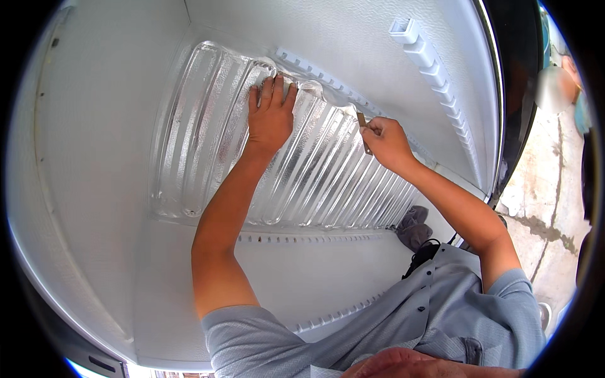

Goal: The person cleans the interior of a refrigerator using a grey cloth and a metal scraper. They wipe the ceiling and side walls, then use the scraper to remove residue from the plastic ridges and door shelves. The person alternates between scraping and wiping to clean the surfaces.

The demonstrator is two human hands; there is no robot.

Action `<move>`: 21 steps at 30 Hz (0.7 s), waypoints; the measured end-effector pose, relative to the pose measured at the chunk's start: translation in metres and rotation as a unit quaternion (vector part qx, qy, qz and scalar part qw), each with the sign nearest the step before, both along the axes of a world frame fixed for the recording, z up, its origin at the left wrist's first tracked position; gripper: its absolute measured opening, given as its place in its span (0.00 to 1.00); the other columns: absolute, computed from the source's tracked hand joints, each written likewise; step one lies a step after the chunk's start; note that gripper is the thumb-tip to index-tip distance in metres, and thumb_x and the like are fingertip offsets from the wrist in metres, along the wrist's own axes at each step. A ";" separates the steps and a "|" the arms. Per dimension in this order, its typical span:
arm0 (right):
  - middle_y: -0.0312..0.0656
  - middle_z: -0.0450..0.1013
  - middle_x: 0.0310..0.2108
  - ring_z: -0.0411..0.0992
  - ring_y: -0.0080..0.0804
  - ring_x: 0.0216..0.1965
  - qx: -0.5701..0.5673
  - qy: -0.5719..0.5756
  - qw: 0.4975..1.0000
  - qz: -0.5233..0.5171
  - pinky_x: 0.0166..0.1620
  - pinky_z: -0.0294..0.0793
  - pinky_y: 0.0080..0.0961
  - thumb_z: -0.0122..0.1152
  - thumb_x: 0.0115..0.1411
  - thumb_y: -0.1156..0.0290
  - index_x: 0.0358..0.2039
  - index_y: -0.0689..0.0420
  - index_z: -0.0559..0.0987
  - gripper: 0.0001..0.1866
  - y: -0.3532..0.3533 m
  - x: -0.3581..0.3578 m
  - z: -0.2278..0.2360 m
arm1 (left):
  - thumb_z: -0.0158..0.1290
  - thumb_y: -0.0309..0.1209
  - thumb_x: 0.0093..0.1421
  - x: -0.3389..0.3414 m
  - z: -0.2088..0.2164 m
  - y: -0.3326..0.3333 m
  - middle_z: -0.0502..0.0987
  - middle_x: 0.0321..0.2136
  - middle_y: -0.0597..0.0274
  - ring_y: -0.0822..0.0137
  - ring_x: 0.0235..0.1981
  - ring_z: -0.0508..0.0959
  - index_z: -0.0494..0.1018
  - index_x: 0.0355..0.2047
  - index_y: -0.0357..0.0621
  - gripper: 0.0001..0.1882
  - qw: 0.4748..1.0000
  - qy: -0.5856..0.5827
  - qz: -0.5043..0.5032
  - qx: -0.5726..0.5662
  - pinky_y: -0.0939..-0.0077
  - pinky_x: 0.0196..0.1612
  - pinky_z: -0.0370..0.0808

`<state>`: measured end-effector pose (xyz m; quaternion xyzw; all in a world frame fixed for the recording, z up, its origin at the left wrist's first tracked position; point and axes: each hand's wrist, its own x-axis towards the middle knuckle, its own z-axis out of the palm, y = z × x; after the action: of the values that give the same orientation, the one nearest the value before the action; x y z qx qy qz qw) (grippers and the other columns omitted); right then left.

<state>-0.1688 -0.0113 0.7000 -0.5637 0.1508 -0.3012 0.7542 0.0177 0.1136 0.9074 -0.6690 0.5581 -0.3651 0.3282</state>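
A sheet of shiny silver foil with raised tube loops covers the back wall of a white cabinet that looks like a refrigerator's inside. Along the foil's upper edge, a crumpled whitish strip lifts away in waves. My left hand lies with its fingers stretched out against the foil near that edge. Farther right, my right hand is closed around a narrow, flat brownish metal strip. One end of this strip meets the foil's upper edge; the other sticks out below my fingers.
Toothed white shelf rails run along the cabinet's side walls. A dark grey cloth is bunched at the foil's right end. The black door edge stands at the right, with cracked concrete floor beyond and part of another person there.
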 end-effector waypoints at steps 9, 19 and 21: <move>0.44 0.80 0.22 0.80 0.30 0.24 0.005 -0.005 1.000 0.020 0.32 0.75 0.31 0.62 0.67 0.67 0.33 0.67 0.83 0.13 0.009 -0.004 -0.009 | 0.61 0.31 0.58 -0.004 -0.012 -0.009 0.65 0.71 0.48 0.47 0.69 0.64 0.76 0.62 0.44 0.29 0.997 -0.013 -0.059 -0.053 0.42 0.73 0.56; 0.44 0.80 0.22 0.79 0.32 0.24 0.011 -0.003 1.000 -0.009 0.33 0.76 0.33 0.62 0.66 0.66 0.32 0.66 0.83 0.14 0.005 -0.008 -0.006 | 0.61 0.32 0.59 -0.006 0.003 -0.013 0.71 0.66 0.57 0.53 0.67 0.66 0.76 0.62 0.44 0.29 0.999 -0.030 -0.043 -0.014 0.41 0.72 0.56; 0.46 0.81 0.24 0.80 0.38 0.27 -0.047 0.032 0.998 -0.016 0.36 0.77 0.37 0.61 0.65 0.65 0.34 0.65 0.84 0.14 0.007 -0.008 0.007 | 0.59 0.26 0.59 -0.011 0.012 -0.015 0.72 0.64 0.56 0.52 0.69 0.65 0.77 0.62 0.44 0.27 0.999 0.012 -0.040 -0.002 0.44 0.74 0.56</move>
<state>-0.1770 -0.0044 0.7065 -0.6053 0.1695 -0.3022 0.7167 0.0069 0.0987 0.9195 -0.6511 0.5873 -0.3709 0.3057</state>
